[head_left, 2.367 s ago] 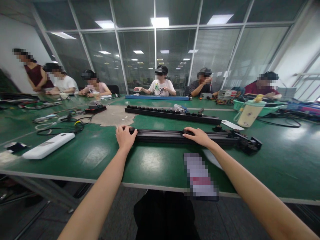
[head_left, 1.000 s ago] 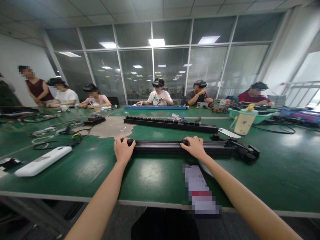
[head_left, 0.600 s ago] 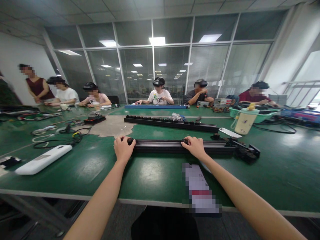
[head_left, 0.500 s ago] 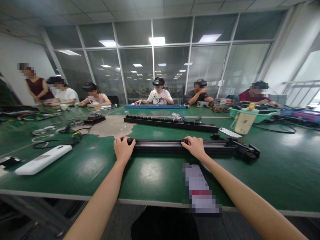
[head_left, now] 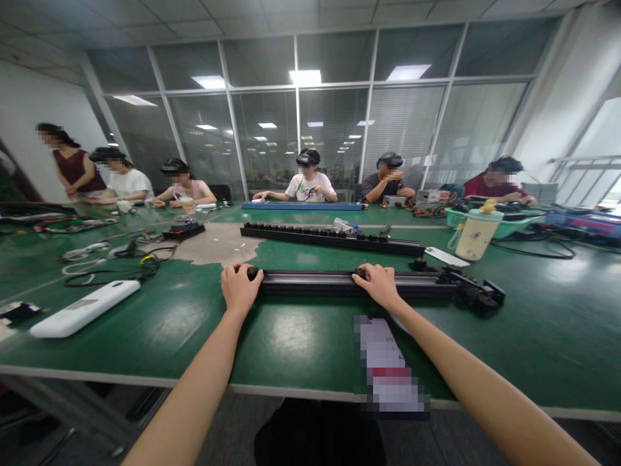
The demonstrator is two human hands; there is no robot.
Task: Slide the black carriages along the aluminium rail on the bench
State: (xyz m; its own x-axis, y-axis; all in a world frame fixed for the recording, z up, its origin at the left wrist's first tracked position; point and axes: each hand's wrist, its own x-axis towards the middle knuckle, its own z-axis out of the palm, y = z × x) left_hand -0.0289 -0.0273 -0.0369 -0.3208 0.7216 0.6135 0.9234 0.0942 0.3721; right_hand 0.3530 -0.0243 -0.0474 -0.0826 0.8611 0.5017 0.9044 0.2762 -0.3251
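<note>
A long black rail (head_left: 308, 285) with a silvery groove along its top lies crosswise in front of me. My left hand (head_left: 239, 288) is closed at its left end, thumb and fingers around a small black rounded piece (head_left: 252, 273). Further right along the rail, my right hand (head_left: 378, 285) pinches another small black piece (head_left: 359, 274). My fingers partly cover both pieces. A black bracket-like assembly (head_left: 480, 296) sits at the rail's right end. Behind it lies a second black rail (head_left: 330, 242) with several dark blocks along its top.
A blurred phone-like slab (head_left: 388, 362) lies near the front edge of the green table (head_left: 291, 336). Left are a white oblong case (head_left: 85, 309) and cables (head_left: 116, 268). At right stand a cream cup (head_left: 474, 236) and green basket (head_left: 517, 223). Several people sit across the table.
Both my hands stay on the same black pieces, and the rail looks unmoved. Across the table, one seated person's hand at the blue bar has shifted slightly left.
</note>
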